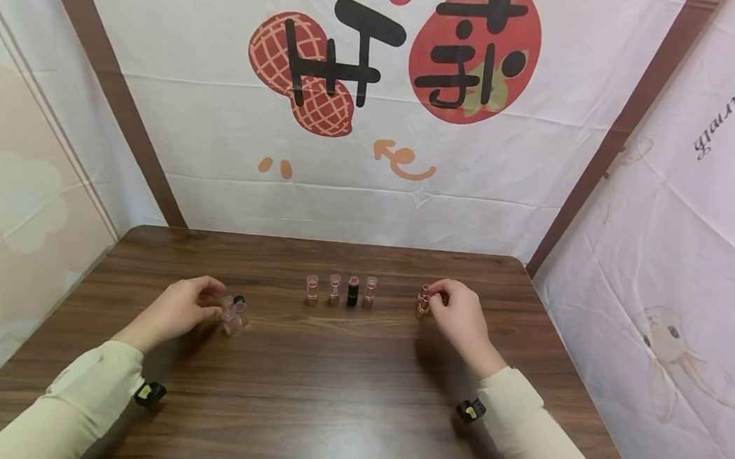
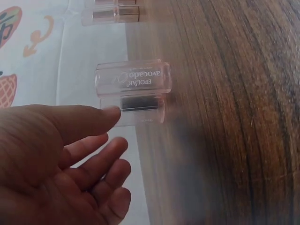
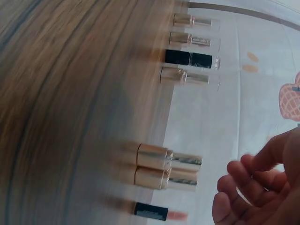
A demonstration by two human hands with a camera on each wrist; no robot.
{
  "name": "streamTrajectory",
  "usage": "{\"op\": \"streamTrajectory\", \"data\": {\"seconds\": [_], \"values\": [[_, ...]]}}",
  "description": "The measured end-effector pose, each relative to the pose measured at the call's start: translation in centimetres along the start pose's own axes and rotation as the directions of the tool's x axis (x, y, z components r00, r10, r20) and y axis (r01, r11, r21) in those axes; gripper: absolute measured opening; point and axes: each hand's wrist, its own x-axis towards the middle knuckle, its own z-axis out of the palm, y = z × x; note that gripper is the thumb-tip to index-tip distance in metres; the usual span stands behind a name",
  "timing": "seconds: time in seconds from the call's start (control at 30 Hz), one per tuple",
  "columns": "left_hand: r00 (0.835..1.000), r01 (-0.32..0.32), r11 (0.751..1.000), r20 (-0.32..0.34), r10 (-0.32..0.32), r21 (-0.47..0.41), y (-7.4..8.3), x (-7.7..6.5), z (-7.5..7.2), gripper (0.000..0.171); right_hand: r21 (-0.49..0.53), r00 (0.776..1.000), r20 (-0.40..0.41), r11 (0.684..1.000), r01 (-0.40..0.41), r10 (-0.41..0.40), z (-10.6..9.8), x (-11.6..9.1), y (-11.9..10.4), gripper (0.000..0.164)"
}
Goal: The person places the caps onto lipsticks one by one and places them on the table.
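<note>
My left hand (image 1: 179, 309) is beside a small cluster of clear lipstick caps (image 1: 232, 325) on the left of the table. In the left wrist view, its thumb tip (image 2: 111, 117) overlaps the edge of a clear cap (image 2: 133, 78); I cannot tell whether they touch. A dark cap shows behind the clear ones. My right hand (image 1: 460, 316) hovers by uncapped lipsticks (image 1: 423, 304) at the right, its fingers loosely bent with nothing between them. The right wrist view shows two gold lipsticks (image 3: 152, 156) side by side and a black lipstick (image 3: 151, 211) with a pink tip, all upright.
Several capped lipsticks stand in a row at the middle back, gold ones (image 1: 312, 293) and a black one (image 1: 353, 295). The brown wooden table (image 1: 332, 396) meets a printed white cloth (image 1: 356, 208) behind, with more cloth on both sides.
</note>
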Motion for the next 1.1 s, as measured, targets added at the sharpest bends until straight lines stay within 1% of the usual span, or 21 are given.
{"op": "streamTrajectory", "data": {"seconds": [0.13, 0.3, 0.43, 0.57, 0.77, 0.93, 1.1], "values": [[1.0, -0.017, 1.0, 0.011, 0.017, -0.011, -0.1, 0.1, 0.2, 0.044, -0.021, 1.0, 0.005, 0.999, -0.027, 0.027, -0.1, 0.1, 1.2, 0.022], [0.999, -0.032, 0.999, -0.009, 0.032, -0.003, 0.0, 0.2, 0.8, 0.038, -0.023, 0.997, 0.042, 0.998, -0.061, 0.062, 0.0, 0.4, 2.7, 0.03], [1.0, -0.02, 1.0, -0.02, 0.02, -0.003, 0.2, 0.2, 1.1, 0.033, -0.035, 0.99, 0.095, 0.994, -0.105, 0.108, 0.3, 0.9, 3.8, 0.036], [0.999, -0.009, 1.0, -0.032, 0.009, -0.007, 0.2, 0.3, 1.3, 0.03, -0.02, 0.98, 0.142, 0.99, -0.141, 0.142, 0.7, 1.2, 4.8, 0.039], [0.999, 0.02, 1.0, -0.045, -0.021, -0.005, 0.0, 0.4, 1.5, 0.026, 0.045, 0.971, 0.189, 0.986, -0.158, 0.147, 1.4, 1.4, 5.7, 0.039], [0.998, 0.036, 0.999, -0.06, -0.036, -0.005, 0.3, 0.3, 1.1, 0.023, 0.079, 0.963, 0.229, 0.983, -0.164, 0.142, 1.9, 1.6, 6.1, 0.037], [0.99, 0.028, 1.0, -0.139, -0.026, 0.013, 0.8, 0.2, -0.3, 0.019, 0.073, 0.962, 0.238, 0.985, -0.153, 0.132, 2.4, 1.9, 6.5, 0.038]]}}
